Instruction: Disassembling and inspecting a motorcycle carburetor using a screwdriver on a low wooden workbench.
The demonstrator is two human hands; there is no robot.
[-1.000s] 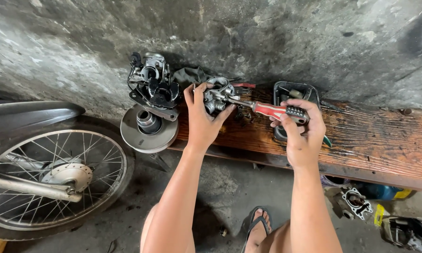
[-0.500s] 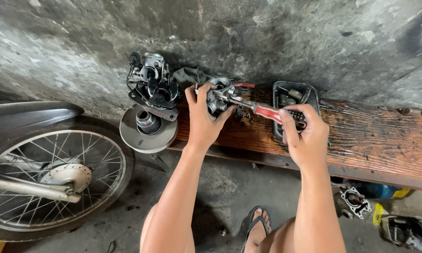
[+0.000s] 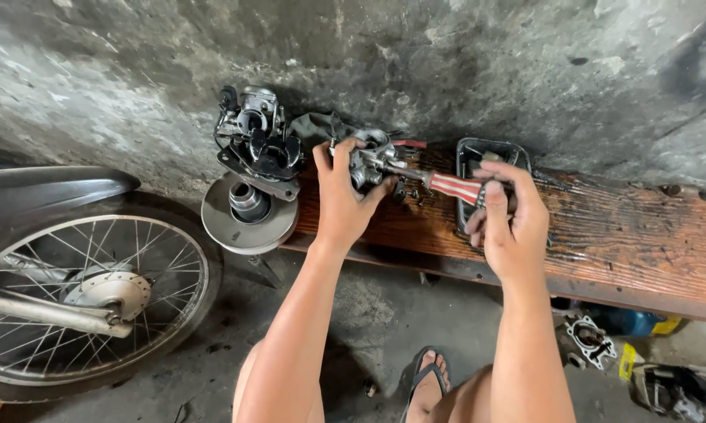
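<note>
Worn wooden bench [image 3: 619, 235] against rough concrete wall [image 3: 447, 63] — left hand [image 3: 343, 200] grips carburetor [image 3: 369, 160], right hand [image 3: 510, 215] apparently pinches screwdriver [image 3: 447, 186].

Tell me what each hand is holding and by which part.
The left hand grips the small metal engine part around its body, pinning it on the wooden bench. The right hand holds the screwdriver by its red-and-white striped handle.

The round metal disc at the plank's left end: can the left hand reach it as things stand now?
Probably yes. The disc lies just left of the left hand with nothing between them, but that hand grips a small metal engine part it must release first.
</note>
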